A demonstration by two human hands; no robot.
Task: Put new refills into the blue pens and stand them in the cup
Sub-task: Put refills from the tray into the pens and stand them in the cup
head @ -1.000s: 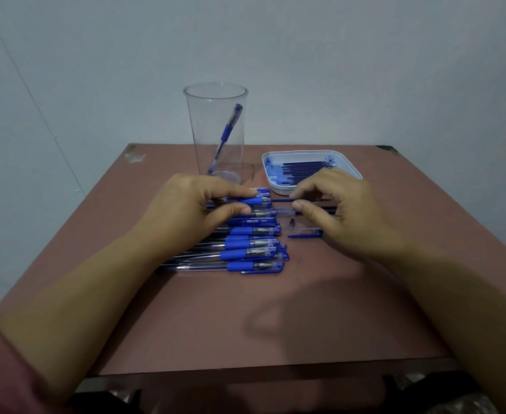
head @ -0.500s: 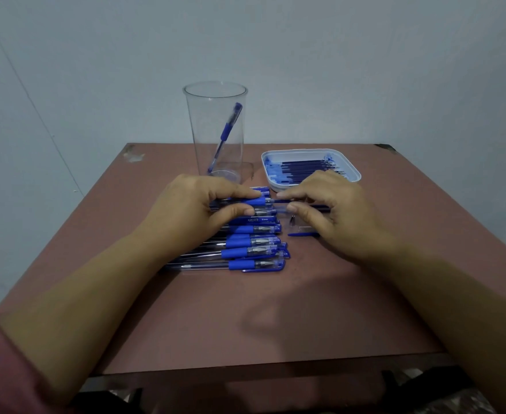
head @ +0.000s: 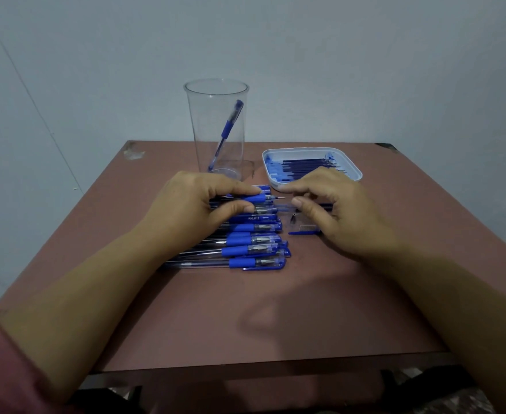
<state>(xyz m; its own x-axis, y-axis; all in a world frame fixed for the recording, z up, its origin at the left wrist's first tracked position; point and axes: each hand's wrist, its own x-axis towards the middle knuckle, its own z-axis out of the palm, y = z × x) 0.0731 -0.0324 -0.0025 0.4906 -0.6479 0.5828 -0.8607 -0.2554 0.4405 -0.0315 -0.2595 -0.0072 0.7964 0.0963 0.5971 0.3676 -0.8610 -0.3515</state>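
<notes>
- Plain pale wall [head: 350,70] behind the cup [head: 215,115]; reddish-brown surface [head: 275,309] underneath, with the clear cup standing toward its far edge.
- Inside the cup: a single blue pen [head: 227,131], leaning across to the rim. By that count, one done.
- Just in front of the cup: a row of blue pens [head: 247,252] lying side by side, apparently waiting for refills, so most of the job left.
- Right of the cup: a white tray [head: 357,172] holding dark refills [head: 304,165], seemingly enough to go round.
- Left hand [head: 192,210], in front of the cup, pinching the rearmost pen [head: 256,199] of the row by its blue grip between thumb and forefinger, metal tip pointing right.
- Right hand [head: 338,213], to the front-right of the cup, fingers curled, thumb and forefinger close together. Cannot tell whether pinching anything.
- Also front-right of the cup, beside that hand: a loose cap [head: 304,233] and a small dark tip piece [head: 293,218], probably parts of a pen under way.
- Nothing over the cup's mouth. Loose small parts likely easy to knock or roll.
</notes>
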